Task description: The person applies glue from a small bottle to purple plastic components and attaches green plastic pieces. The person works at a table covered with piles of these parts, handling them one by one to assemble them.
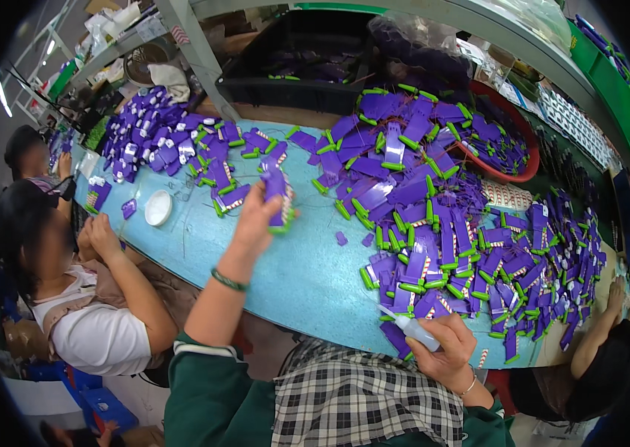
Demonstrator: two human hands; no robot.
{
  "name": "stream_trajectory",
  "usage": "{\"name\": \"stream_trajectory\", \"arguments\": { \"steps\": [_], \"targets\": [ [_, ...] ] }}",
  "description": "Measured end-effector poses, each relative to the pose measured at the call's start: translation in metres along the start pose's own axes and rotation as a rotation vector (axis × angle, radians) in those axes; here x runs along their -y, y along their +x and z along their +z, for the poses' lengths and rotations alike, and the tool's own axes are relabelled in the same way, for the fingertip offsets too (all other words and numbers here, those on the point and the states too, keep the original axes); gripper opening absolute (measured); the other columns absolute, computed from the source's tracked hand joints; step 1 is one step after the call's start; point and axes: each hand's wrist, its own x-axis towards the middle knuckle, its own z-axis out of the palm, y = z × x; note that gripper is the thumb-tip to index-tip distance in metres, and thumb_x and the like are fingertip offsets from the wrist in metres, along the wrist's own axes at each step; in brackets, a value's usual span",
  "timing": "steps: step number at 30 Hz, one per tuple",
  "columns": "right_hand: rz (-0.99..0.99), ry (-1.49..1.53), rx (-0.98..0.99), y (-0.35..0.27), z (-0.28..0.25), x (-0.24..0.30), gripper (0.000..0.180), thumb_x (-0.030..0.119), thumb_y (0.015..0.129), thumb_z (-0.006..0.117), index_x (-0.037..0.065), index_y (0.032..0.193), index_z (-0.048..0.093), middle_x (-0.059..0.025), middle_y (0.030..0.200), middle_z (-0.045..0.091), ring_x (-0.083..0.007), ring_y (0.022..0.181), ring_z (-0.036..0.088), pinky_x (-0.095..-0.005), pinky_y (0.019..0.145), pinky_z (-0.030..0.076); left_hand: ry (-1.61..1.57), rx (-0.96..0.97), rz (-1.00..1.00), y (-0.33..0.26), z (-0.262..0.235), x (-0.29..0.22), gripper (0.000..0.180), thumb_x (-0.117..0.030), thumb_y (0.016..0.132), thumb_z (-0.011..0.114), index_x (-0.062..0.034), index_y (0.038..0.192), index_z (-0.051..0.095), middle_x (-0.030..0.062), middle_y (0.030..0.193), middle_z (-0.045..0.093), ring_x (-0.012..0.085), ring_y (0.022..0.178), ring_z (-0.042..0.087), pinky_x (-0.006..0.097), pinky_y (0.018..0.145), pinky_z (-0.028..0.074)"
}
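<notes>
My left hand (257, 217) is raised over the blue tabletop (292, 276), its fingers closed on a purple plastic piece (277, 195) with a green end and a striped strip along its edge. In my right hand (449, 352), low at the near edge, is a small translucent squeeze bottle (418, 332), its thin nozzle tilted up to the left. That nozzle is beside a large heap of purple pieces with green ends (441, 231); whether it touches one I cannot tell. Smaller purple pieces with green ends (218, 175) lie beyond my left hand.
Purple and white parts (154, 134) are piled at the far left, near a white round dish (158, 207). A black bin (292, 93) and a red basin (527, 160) stand behind. One person (99, 320) works at the left; another's arm (598, 335) shows at the right.
</notes>
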Motion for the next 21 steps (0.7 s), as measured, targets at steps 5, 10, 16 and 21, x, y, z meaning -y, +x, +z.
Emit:
{"name": "stream_trajectory", "arguments": {
  "steps": [5,10,16,21],
  "targets": [
    [0.027,0.017,-0.047,-0.001,-0.003,-0.005,0.039,0.007,0.061,0.084,0.002,0.096,0.067,-0.0090,0.076,0.063,-0.0192,0.059,0.062,-0.0269,0.049,0.047,0.717,-0.233,0.167,0.105,-0.087,-0.040,0.040,-0.005,0.088,0.060,0.0035,0.124,0.044,0.0145,0.108,0.057,0.0229,0.088,0.061,0.033,0.077,0.052],
    [0.087,-0.010,-0.094,-0.010,-0.009,-0.012,0.040,0.005,0.060,0.083,0.005,0.096,0.066,-0.0094,0.077,0.063,-0.0207,0.061,0.060,-0.0296,0.053,0.047,1.660,-0.768,0.469,0.132,-0.071,-0.047,0.055,-0.010,0.078,0.068,0.0006,0.127,0.045,0.0254,0.119,0.050,0.0409,0.111,0.049,0.047,0.090,0.044],
    [0.088,-0.026,-0.178,-0.017,-0.025,-0.015,0.042,0.003,0.059,0.083,0.004,0.098,0.065,-0.0104,0.084,0.059,-0.0205,0.064,0.059,-0.0300,0.055,0.048,1.252,-0.119,0.669,0.053,0.054,-0.016,0.030,-0.013,0.085,0.063,-0.0001,0.109,0.052,0.0181,0.084,0.060,0.0349,0.080,0.061,0.043,0.070,0.048],
    [0.020,-0.011,-0.216,-0.023,-0.030,-0.015,0.048,0.002,0.061,0.083,0.003,0.104,0.063,-0.0113,0.087,0.059,-0.0199,0.063,0.058,-0.0293,0.053,0.047,1.377,0.378,0.419,-0.052,0.171,0.026,0.043,-0.029,0.082,0.069,-0.0055,0.112,0.048,0.0118,0.071,0.064,0.0340,0.060,0.063,0.042,0.052,0.046]
  ]
}}
